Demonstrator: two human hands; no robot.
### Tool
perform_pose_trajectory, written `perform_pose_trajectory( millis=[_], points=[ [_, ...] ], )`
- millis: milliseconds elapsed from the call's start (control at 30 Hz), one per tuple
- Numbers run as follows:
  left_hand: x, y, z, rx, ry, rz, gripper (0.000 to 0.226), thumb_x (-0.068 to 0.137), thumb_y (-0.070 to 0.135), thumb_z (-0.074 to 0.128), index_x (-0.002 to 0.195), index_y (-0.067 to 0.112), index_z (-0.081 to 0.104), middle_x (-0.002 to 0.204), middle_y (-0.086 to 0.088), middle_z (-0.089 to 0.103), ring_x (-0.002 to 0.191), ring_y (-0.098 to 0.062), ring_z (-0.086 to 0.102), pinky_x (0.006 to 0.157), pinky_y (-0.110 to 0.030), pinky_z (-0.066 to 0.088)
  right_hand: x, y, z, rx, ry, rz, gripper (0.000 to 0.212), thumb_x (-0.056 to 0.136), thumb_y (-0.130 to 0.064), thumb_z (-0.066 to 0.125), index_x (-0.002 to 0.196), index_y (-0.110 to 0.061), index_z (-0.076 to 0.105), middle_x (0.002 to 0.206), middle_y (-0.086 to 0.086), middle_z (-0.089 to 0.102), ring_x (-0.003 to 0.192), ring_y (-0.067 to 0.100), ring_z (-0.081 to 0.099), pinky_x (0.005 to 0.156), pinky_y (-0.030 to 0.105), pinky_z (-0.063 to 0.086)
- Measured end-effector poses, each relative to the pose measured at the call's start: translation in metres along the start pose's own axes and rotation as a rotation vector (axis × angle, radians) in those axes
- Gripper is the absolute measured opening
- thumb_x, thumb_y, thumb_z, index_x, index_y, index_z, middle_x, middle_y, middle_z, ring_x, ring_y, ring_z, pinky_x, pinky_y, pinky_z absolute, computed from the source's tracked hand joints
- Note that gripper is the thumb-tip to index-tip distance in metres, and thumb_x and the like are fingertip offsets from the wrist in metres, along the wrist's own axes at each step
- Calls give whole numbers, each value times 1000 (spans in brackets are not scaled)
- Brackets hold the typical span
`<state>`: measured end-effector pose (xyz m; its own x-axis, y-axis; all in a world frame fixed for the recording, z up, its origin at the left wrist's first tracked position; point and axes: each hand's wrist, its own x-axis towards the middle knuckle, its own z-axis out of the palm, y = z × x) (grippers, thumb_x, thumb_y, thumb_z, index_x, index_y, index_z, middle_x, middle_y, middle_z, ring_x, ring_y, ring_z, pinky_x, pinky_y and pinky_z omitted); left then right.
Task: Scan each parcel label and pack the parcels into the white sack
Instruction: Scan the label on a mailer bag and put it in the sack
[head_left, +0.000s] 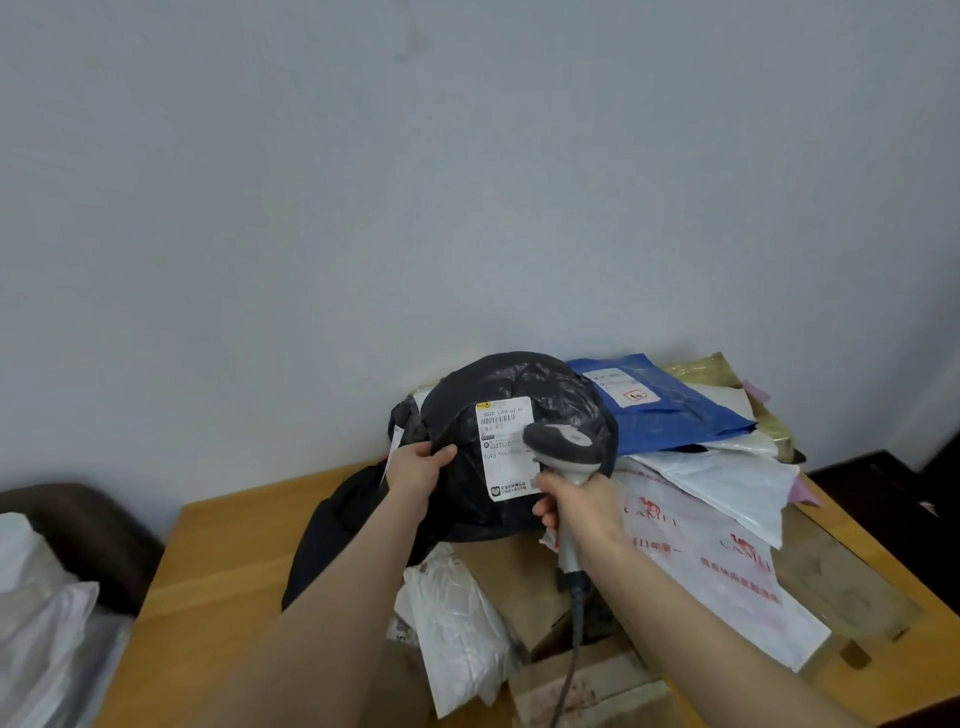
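Observation:
A bulky black plastic parcel (540, 395) is held upright above the wooden table (218, 561). Its white shipping label (501, 441) faces me. My left hand (418, 467) grips the parcel's left edge. My right hand (576, 506) grips the handle of a grey barcode scanner (563, 447), whose head sits right in front of the label's right side. The scanner's cable hangs down toward me. The white sack (41, 623) lies at the lower left, off the table.
A blue parcel (670, 410), white mailers (727, 488), one with red print (717, 571), and a gold packet (727, 369) pile up at the right. Cardboard boxes (519, 577) and a white bag (457, 618) lie near me. A dark chair (88, 530) stands at the left.

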<state>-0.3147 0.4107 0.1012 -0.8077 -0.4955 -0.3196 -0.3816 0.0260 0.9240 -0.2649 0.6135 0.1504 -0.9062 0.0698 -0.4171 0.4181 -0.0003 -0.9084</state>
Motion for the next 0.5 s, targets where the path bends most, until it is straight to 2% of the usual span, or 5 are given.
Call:
perform_pose_trajectory(
  millis=[100,300,500],
  points=[
    [-4,-6,-6,15,31,-3,25,83,20,73,106,10,71,96,-5,70,96,-27,65,93,-41,52,-15,8,8,-1,-20,-30,12,84,-11,67,78,0,65,52,9,65,37,11,52,42,23,44],
    [-7,-11,-12,31,61,7,26,84,21,72,107,10,70,100,-7,69,98,-29,64,95,-44,51,-31,13,12,-95,-45,-61,20,81,-15,68,66,-3,65,50,7,65,38,11,54,45,24,43],
    [-11,-12,-13,43,71,11,30,85,23,70,113,11,68,107,-5,67,103,-29,61,97,-44,49,-39,8,8,-130,-44,-79,19,81,-15,67,65,-5,64,47,4,62,37,10,53,45,23,43]
  ],
)
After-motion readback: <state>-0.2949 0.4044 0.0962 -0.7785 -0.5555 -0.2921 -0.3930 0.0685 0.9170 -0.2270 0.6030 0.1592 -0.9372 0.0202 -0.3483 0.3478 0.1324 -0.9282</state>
